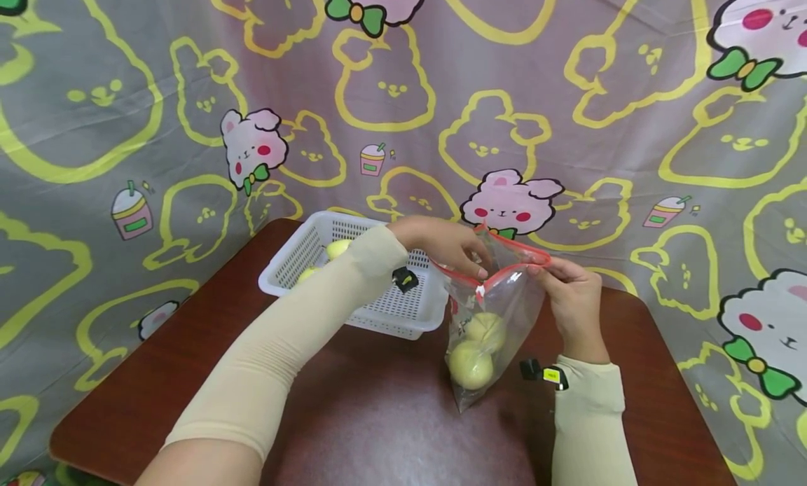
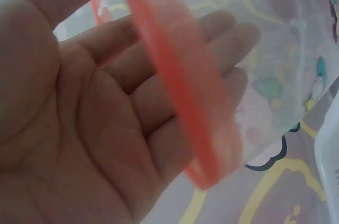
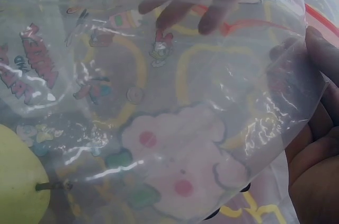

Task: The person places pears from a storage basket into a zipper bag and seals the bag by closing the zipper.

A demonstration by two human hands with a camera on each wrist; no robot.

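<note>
Ok so the clear zip bag (image 1: 520,307) is right of center in the head view, between the hands, red-rimmed mouth up top. Two pale yellow fruits (image 1: 471,365) sit low in it; can't tell if the bottom touches the table (image 1: 378,416). Step rn looks like mid-loading imo. R hand (image 1: 575,297) is on the bag's right edge, pinching the rim. L hand (image 1: 441,244) is at the mouth, upper left of the bag, fingers pretty straight, gripping nothing afaict, and they show thru the film. Next move prob calls for the L hand to clear the rim w/o snagging, then grab another fruit, R hand holding the mouth wide. White basket (image 1: 276,267) is left of center, just beside the bag, w/ more yellow fruit (image 1: 337,248) inside, partly behind the L arm. Cartoon curtain (image 1: 391,143) fills the bg.
</note>
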